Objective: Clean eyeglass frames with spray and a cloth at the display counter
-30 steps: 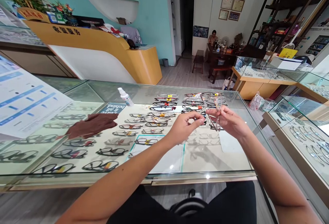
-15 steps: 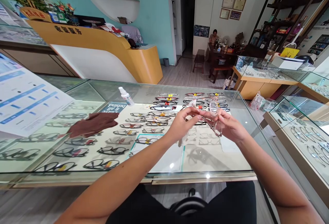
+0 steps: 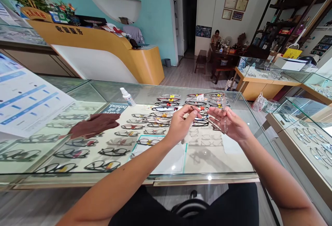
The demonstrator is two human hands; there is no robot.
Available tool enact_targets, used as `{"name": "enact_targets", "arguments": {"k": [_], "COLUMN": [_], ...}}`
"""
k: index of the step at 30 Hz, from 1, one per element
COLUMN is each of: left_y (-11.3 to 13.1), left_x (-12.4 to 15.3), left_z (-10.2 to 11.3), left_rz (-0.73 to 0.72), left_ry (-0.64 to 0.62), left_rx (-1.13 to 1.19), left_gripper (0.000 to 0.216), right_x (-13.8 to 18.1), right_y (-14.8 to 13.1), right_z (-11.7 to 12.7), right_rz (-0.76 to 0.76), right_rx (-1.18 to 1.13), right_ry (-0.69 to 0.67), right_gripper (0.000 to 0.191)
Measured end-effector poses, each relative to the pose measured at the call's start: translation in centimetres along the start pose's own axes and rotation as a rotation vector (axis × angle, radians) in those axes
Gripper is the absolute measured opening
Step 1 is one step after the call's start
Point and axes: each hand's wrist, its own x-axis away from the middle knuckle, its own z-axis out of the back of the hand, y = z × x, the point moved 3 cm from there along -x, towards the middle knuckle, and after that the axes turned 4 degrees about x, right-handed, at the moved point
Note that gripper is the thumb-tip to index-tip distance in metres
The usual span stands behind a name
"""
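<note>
Above the glass counter, a pair of clear-framed eyeglasses [image 3: 224, 115] is held between my two hands. My left hand [image 3: 181, 124] is closed, thumb and forefinger pinching the end of a thin temple. Around the lens front, my right hand [image 3: 236, 125] grips with the thumb on the near side and fingers behind. The front is turned nearly edge-on to me. Below, under the glass, rows of spectacle frames [image 3: 164, 115] lie on a pale surface. A pale piece shows beneath my left palm; I cannot tell what it is.
On the glass counter [image 3: 207, 174] stand a white spray bottle [image 3: 127, 97] and, farther left, a crumpled brown cloth [image 3: 94, 125]. A printed sheet [image 3: 28, 98] rises at left. Another display case [image 3: 306, 132] is at right. A person [image 3: 215, 37] sits at the far table.
The eyeglasses have turned, so the lens front now appears nearly edge-on. My right hand has shifted slightly right and its fingers have spread; my left hand has moved slightly left.
</note>
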Motion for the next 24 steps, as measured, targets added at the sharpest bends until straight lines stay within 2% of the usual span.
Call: {"name": "enact_targets", "arguments": {"k": [7, 15, 24], "left_y": [-0.6, -0.8, -0.9], "left_x": [-0.3, -0.6, -0.9], "left_z": [0.3, 0.5, 0.8], "left_rz": [-0.025, -0.045, -0.083], "left_ry": [0.049, 0.031, 0.009], "left_rx": [0.006, 0.004, -0.049], "left_gripper": [0.022, 0.028, 0.034], "right_x": [0.0, 0.1, 0.1], "right_y": [-1.0, -2.5, -1.8], "right_z": [0.9, 1.9, 1.4], "right_rz": [0.075, 0.146, 0.117], "right_rx": [-0.051, -0.117, -0.102], "right_ry": [0.111, 0.197, 0.182], "right_gripper": [0.031, 0.027, 0.030]}}
